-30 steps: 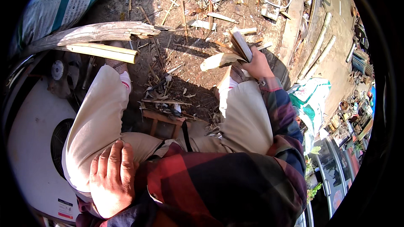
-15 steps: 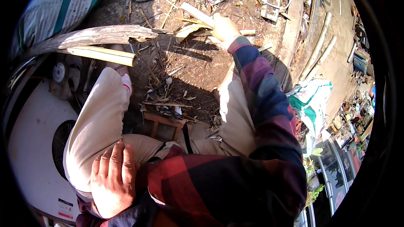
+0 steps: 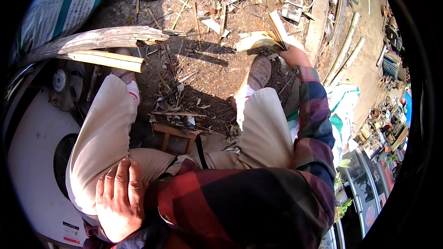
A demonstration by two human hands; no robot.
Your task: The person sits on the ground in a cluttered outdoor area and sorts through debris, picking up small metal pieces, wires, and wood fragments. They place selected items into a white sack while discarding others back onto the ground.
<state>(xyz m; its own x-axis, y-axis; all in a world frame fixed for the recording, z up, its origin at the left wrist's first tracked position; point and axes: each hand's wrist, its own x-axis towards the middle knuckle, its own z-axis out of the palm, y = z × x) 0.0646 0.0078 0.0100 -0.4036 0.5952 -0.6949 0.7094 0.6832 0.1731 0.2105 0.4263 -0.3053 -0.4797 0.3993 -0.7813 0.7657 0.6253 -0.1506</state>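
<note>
My left hand [image 3: 120, 198] rests flat on my left thigh, its fingers stretched out and holding nothing. Over by my right foot, my right hand [image 3: 296, 56] is closed around a small bunch of bamboo strips [image 3: 279, 28] that fan upward from its grip. A broad, curled pale piece [image 3: 254, 41] sticks out leftward from the same bunch. Part of the bunch is hidden inside the fist. On the dirt to the left lies a flat white scrap [image 3: 214, 26] among thin splinters.
At the left, a weathered log [image 3: 101, 38] lies above a split bamboo length [image 3: 108, 61]. A teal sack [image 3: 87, 7] is behind them. Two pale poles [image 3: 344, 55] lie at right, near a white-and-green sack [image 3: 344, 106]. A white fan-fronted unit [image 3: 37, 157] stands beside my left leg.
My right hand has swung to the right with the strips, which now point upward. My right leg has shifted and its foot shows. My left hand stays on the thigh.
</note>
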